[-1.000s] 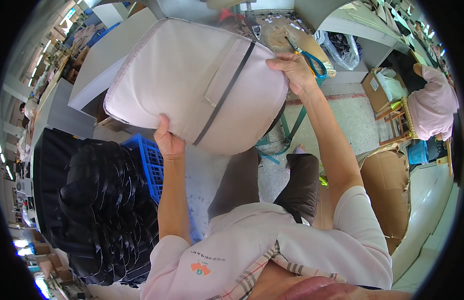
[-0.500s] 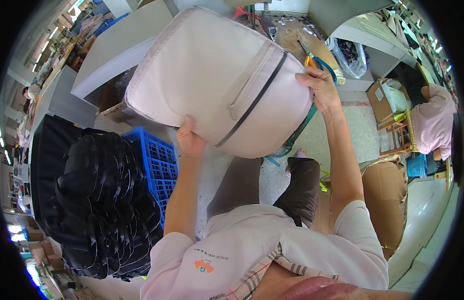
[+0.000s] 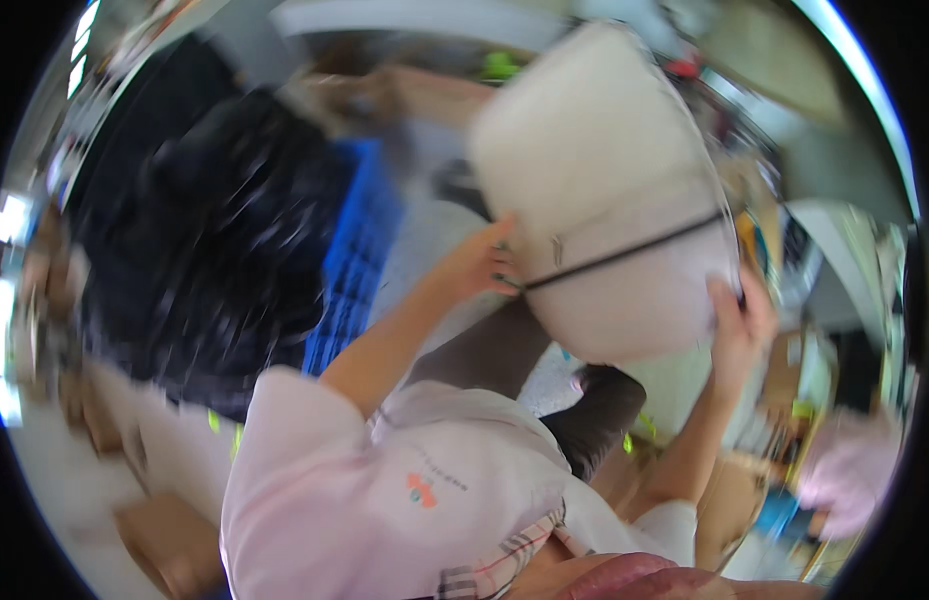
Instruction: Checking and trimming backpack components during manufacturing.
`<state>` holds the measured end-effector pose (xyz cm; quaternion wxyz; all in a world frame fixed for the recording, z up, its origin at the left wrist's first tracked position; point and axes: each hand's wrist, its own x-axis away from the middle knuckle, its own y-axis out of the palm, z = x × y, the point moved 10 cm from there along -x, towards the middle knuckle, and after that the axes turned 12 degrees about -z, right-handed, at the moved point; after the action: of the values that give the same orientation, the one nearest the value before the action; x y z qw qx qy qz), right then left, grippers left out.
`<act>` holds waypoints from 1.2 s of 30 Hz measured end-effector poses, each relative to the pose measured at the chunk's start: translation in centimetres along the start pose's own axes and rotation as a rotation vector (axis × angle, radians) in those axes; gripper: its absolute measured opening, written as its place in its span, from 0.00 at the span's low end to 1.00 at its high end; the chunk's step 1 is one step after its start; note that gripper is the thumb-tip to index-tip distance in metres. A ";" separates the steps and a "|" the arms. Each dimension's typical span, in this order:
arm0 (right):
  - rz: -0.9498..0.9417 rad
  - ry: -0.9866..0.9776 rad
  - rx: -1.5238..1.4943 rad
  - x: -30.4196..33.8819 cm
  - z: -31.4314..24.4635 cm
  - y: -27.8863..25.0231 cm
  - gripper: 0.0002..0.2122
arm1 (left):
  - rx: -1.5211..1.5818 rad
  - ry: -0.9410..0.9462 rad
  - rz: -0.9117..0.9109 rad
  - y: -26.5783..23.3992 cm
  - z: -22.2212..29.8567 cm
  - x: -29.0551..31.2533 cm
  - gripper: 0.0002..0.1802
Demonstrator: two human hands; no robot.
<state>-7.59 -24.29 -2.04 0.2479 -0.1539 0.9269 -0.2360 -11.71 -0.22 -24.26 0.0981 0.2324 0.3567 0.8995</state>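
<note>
In front of me I hold a pale, off-white bag panel [image 3: 604,130] with rounded corners. A zipper with a hanging pull and a black strap run across its lower part. My left hand [image 3: 481,262] is closed on its left edge, near the end of the black strap; some fingers go behind it. My right hand [image 3: 741,318] grips the lower right edge, thumb on the front face. The panel is tilted and hides what lies behind it. Motion blurs the picture.
At my left a heap of black bags [image 3: 224,230] stands beside a blue plastic crate [image 3: 359,250]. A cardboard box [image 3: 169,540] lies at the lower left. A person in a pink top [image 3: 849,470] is at the far right. A grey-white worktable [image 3: 414,22] runs along the back.
The view has swung to the left. The bag panel has turned and sits further right in the picture, steeper than before. Both hands keep hold of its edges.
</note>
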 end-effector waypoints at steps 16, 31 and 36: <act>-0.762 -1.033 0.316 7.1 -21.3 20.8 0.13 | -0.039 0.628 0.505 -1.6 10.3 19.5 0.09; -0.317 -0.134 0.143 2.0 -4.7 16.3 0.15 | 0.037 0.783 1.479 -33.1 26.0 50.5 0.09; -0.326 0.067 0.171 4.8 2.8 12.1 0.14 | -0.035 0.755 1.421 -35.2 25.3 55.7 0.10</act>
<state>-12.16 -17.02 -12.27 0.1874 -0.2725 0.8741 -0.3558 -47.57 59.47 -12.90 -0.6212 0.0825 0.1187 0.7702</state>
